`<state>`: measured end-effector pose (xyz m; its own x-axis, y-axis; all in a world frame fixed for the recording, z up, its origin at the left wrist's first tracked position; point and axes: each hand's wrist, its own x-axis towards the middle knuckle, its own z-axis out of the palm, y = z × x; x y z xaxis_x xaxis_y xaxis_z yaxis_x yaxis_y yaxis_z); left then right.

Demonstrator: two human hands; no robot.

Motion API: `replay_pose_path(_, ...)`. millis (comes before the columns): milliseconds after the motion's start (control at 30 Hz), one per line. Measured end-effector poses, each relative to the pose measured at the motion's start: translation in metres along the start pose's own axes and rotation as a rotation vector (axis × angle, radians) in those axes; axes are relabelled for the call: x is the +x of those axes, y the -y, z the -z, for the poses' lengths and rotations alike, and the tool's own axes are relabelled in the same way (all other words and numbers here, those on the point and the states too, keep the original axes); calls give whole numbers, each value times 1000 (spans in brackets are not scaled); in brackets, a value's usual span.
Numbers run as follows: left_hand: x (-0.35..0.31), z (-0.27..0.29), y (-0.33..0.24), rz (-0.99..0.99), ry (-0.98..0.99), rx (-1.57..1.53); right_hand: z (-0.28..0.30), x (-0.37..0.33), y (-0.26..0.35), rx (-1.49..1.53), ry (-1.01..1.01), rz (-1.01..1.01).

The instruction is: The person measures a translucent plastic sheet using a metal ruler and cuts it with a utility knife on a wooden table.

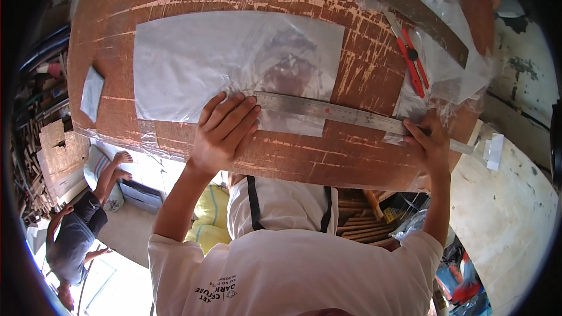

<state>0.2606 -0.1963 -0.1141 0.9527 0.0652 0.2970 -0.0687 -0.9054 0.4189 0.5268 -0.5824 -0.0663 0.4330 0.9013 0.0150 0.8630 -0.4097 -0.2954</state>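
A clear plastic sheet (193, 64) lies on a scratched brown tabletop (281, 161). Across its lower right part runs a long metal ruler (328, 109), which reaches past the sheet toward the right. My left hand (225, 131) rests with its fingers extended on the sheet's near edge, fingertips at the ruler's left end. At the other end, my right hand (429, 140) grips the ruler between thumb and fingers. A red cutter knife (414, 64) with its blade out lies beyond my right hand, touching neither hand.
A long dark metal straightedge (404, 9) lies along the far right, beside crumpled clear plastic (462, 41). A small pale flat piece (92, 93) sits at the tabletop's left. Another person (76, 228) is at the lower left. Yellow sacks (211, 210) are below the near edge.
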Motion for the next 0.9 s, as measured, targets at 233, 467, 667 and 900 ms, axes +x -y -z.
replay_pose_path(233,-2,-1,-1,-1,-43,-7,12,8,7,-129,6,37)
replay_pose_path(467,0,1,-3,-9,-93,-29,2,55,18,-189,-220,-219)
replay_pose_path(667,-5,0,-1,-30,-126,-43,-10,90,16,-367,-192,-374)
replay_pose_path(900,-9,5,1,-33,-165,-87,9,107,30,-215,-22,-487)
